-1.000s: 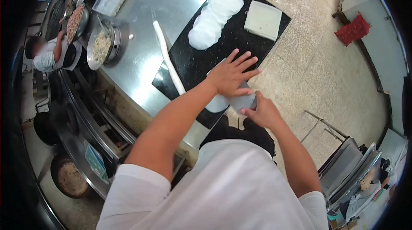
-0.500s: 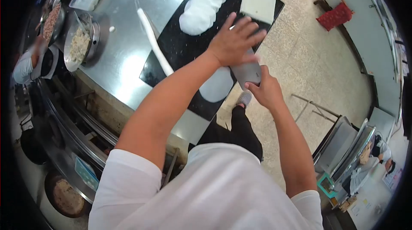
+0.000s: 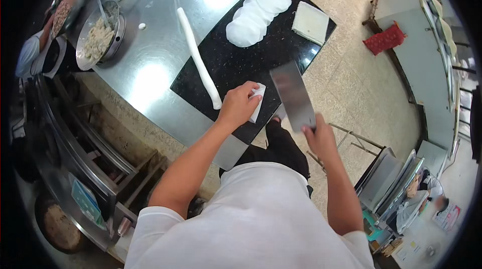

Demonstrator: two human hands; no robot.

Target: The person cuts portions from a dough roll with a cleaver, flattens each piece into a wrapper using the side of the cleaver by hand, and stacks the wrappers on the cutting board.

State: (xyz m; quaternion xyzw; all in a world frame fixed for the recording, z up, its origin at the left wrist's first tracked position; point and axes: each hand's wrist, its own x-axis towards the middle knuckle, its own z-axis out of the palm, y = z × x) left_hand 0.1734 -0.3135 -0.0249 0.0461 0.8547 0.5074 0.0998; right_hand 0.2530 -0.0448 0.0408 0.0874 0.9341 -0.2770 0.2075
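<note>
My right hand (image 3: 323, 138) grips the handle of a cleaver (image 3: 292, 94). Its broad blade is raised and tilted just off the right edge of the black board (image 3: 241, 68). At the board's near end my left hand (image 3: 241, 102) is closed on a thin white sheet (image 3: 258, 102), which looks folded. I cannot tell whether it is dough or cloth. Left of that hand lies a long white dough rope (image 3: 196, 53), crossing from the steel table onto the board. Overlapping thin white dough rounds (image 3: 246, 25) lie toward the far end, beside a whitish square pad (image 3: 311, 22).
The board rests on a steel table (image 3: 155, 33). A bowl of pale filling (image 3: 98, 43) with a utensil stands at left, near a small white lump (image 3: 142, 26). Another person's sleeve (image 3: 29, 55) shows at far left. A red sack (image 3: 385, 38) leans against a cabinet.
My left hand has come down from the far side of the cleaver to the board's near end. The flat white round there no longer shows. The cleaver has moved slightly right and nearer.
</note>
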